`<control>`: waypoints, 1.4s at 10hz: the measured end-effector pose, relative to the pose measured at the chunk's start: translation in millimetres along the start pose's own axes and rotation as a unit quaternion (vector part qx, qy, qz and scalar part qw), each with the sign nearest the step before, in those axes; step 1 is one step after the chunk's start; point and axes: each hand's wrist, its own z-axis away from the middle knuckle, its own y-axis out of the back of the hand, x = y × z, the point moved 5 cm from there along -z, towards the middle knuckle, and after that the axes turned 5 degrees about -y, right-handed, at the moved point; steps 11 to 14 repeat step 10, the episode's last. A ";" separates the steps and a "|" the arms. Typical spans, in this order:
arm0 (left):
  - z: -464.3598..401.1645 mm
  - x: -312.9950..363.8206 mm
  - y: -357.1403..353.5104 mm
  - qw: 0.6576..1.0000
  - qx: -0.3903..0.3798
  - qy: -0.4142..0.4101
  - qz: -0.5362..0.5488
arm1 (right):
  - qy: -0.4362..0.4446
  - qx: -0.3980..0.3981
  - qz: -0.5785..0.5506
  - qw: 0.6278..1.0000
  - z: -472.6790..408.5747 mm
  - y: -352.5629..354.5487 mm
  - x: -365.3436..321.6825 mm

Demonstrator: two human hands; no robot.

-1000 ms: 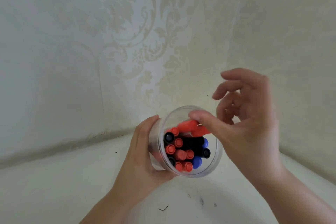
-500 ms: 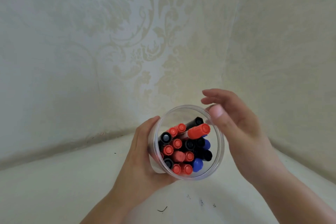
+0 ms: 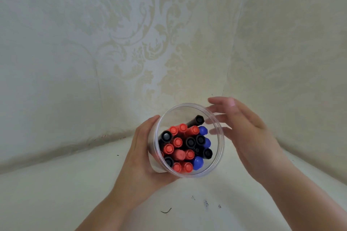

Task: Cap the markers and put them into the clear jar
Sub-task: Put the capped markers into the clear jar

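Your left hand [image 3: 142, 159] is wrapped around the side of the round clear plastic jar [image 3: 219, 155], holding it above the white surface [image 3: 56, 193]. Your right hand [image 3: 249, 137] is spread open, empty, against the jar's far side. Capped red, black and blue markers [image 3: 185, 148] stand inside.

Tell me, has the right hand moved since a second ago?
Yes. The right hand was above the clear jar at its far right rim; it has dropped beside the jar's right wall, open fingers against it. The left hand holds the jar.
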 end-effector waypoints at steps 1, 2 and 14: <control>3.0 -1.3 -2.3 1.000 0.000 0.020 -0.010 | -0.008 -0.040 0.004 0.999 4.9 9.7 13.7; 4.4 -3.0 -4.0 0.999 -0.009 0.038 0.006 | 0.002 -0.135 0.183 0.974 17.4 4.1 36.0; 3.8 3.8 -34.2 0.965 -0.093 0.083 0.230 | -0.051 -0.142 0.083 0.985 26.0 -6.3 80.5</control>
